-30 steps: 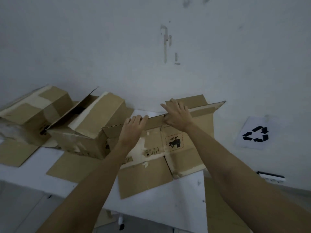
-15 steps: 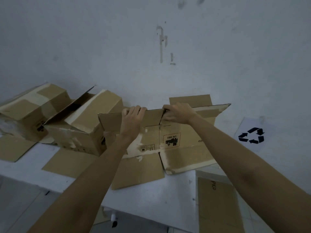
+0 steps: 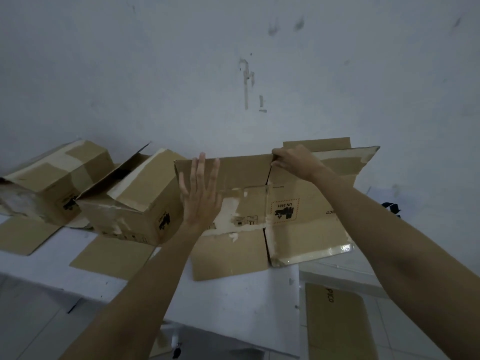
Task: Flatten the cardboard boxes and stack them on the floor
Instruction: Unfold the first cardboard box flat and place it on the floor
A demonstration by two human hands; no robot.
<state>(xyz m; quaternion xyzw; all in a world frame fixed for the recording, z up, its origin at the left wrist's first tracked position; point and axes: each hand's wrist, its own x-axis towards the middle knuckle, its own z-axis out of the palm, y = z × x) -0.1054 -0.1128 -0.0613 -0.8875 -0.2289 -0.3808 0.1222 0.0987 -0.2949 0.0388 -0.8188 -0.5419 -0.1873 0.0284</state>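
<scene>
Overhead, a scuffed pale wall (image 3: 233,74) fills most of the view, and a white table (image 3: 233,297) stands against it, its near edge falling away to a tiled floor (image 3: 31,320) below both forearms. The right hand (image 3: 296,162) is pinched shut on the top edge of a half-collapsed box (image 3: 298,224), thumb in front and fingers curled over the back, at the slit where two upper flaps meet. The left hand (image 3: 201,193) is spread open, fingers apart, its palm turned to the panel left of that grip; whether it presses the cardboard cannot be told.

Below the pinched edge the brown panel shows torn pale patches, a hazard label reading UN 3481 and small handling marks, all printed upside down. Its lower flaps lie flat on the table towards the person, one with a strip of glossy tape along its edge.

Left of the open hand, a second box (image 3: 135,201) stands just beside the held one, its flaps open, and a third box (image 3: 57,178) sits further left, taped and dented. Bare tabletop lies below the lower flaps. Down to the right of the grip, beyond the table's corner, a flattened sheet (image 3: 337,326) marked PICO lies on the floor.
</scene>
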